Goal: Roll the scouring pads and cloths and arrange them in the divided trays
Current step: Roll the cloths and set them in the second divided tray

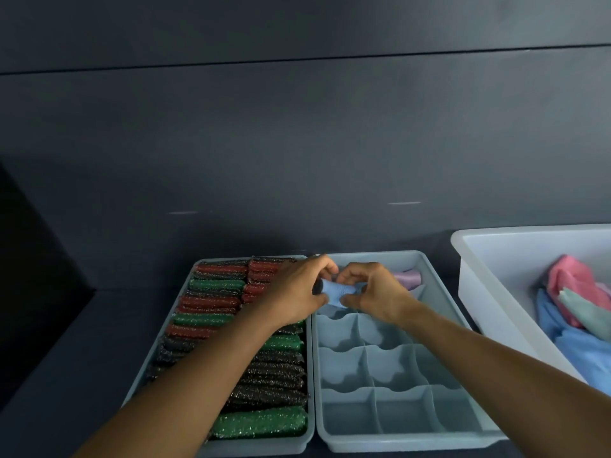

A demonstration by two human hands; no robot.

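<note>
Both hands meet over the far end of the right divided tray (400, 441). My left hand (294, 292) and my right hand (373, 292) pinch a rolled blue cloth (334, 290) between them, held level above the back compartments. A rolled lilac cloth (408, 279) lies in the far right compartment, partly hidden by my right hand. The left tray (254, 449) is packed with rolled scouring pads (261, 423) in green, red and dark glittery colours.
A white bin (489, 285) at the right holds loose pink, blue and pale green cloths (575, 312). The trays sit side by side on a dark surface against a dark wall. Most compartments of the right tray hold nothing.
</note>
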